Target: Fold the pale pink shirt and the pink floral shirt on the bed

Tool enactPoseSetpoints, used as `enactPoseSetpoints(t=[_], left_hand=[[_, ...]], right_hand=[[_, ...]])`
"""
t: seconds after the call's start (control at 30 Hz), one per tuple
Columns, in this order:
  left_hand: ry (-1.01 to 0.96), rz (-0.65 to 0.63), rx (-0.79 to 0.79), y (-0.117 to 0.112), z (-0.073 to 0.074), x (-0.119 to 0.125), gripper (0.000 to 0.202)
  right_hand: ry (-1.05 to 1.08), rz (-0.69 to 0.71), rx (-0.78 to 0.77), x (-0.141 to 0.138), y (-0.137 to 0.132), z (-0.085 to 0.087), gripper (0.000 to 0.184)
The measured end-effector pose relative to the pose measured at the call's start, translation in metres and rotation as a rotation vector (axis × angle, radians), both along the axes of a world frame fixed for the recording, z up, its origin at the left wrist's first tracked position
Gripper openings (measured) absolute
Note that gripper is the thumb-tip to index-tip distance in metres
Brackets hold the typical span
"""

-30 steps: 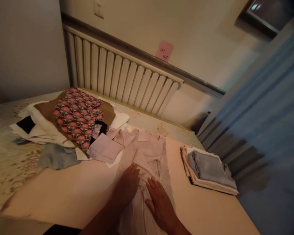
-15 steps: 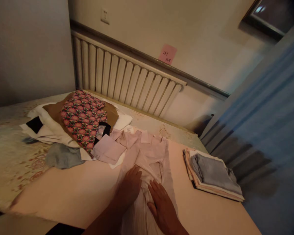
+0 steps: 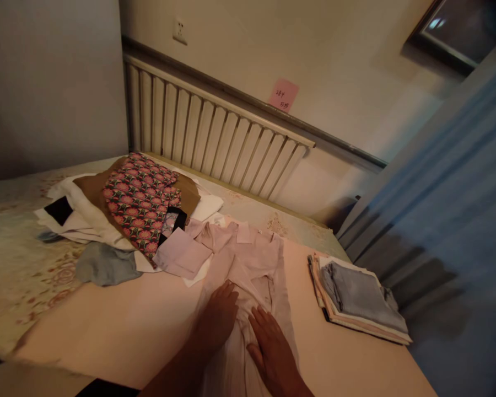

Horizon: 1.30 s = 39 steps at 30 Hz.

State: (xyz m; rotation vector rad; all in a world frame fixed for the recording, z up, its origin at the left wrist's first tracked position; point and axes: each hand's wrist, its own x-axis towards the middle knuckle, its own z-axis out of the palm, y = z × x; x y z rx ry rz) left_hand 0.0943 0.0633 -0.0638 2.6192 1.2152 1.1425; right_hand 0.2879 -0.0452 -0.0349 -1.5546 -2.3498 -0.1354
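Observation:
A pale pink shirt (image 3: 254,256) lies spread on the bed, collar towards the wall. My left hand (image 3: 216,317) rests flat on its middle with fingers stretched out. Right beside it my right hand (image 3: 271,343) lies flat on the shirt too, fingers apart. Neither hand holds anything. One sleeve (image 3: 183,253) is folded out to the left.
A heap of unfolded clothes with a red patterned garment (image 3: 139,199) lies at the left. A stack of folded clothes (image 3: 357,298) sits at the right near the bed's edge. A radiator (image 3: 215,138) lines the wall behind; a blue curtain (image 3: 458,220) hangs at right.
Both hands stay flat on the shirt and have barely shifted. The view has drifted slightly, so the things on the bed sit a little further right in the picture.

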Motion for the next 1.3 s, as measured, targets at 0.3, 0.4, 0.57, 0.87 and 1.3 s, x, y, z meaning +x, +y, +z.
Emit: enactPoseSetpoints(t=[0.3,0.4,0.57,0.87,1.3], left_hand=[[-0.021,-0.003,-0.019,0.0001,-0.0025,0.0012,0.036],[-0.022,-0.002,-0.026,0.0003,-0.0024,0.0016,0.037],[-0.038,-0.002,-0.025,0.0013,-0.0038,0.0024,0.035],[0.0,-0.004,-0.056,0.001,0.0034,0.0024,0.035],[-0.017,-0.01,-0.108,0.0006,0.001,0.0023,0.035]], right_hand=[[-0.019,0.017,0.028,0.0017,0.0004,-0.001,0.061],[-0.023,0.018,0.031,0.0019,0.0002,-0.0017,0.061],[-0.059,0.002,-0.003,0.0022,0.0002,-0.003,0.06],[-0.031,0.004,-0.021,0.0018,0.0002,-0.0012,0.061],[-0.019,0.0,-0.027,0.0011,0.0,0.0005,0.06]])
